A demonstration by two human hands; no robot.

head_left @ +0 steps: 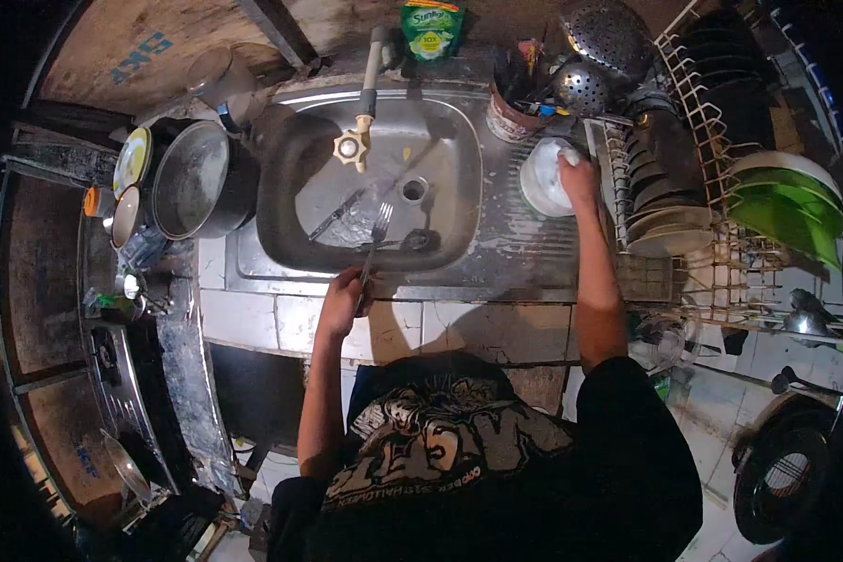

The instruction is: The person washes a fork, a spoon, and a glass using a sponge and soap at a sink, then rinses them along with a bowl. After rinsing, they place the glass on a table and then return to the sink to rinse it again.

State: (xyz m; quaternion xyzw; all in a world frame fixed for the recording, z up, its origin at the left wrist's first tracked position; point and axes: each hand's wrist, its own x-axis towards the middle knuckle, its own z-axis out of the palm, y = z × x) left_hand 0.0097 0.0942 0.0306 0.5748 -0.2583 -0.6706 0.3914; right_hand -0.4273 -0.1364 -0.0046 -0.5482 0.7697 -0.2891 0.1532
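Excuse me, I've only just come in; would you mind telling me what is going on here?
A person is at a kitchen sink. Their left hand grips a fork, tines pointing away over the basin. Their right hand is at a white container on the ribbed drainboard; whether it holds anything is unclear. More utensils lie in the basin, below the tap.

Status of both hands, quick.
Left hand: closed, holding a fork.
Right hand: at the white bowl; whether it grips anything cannot be told.
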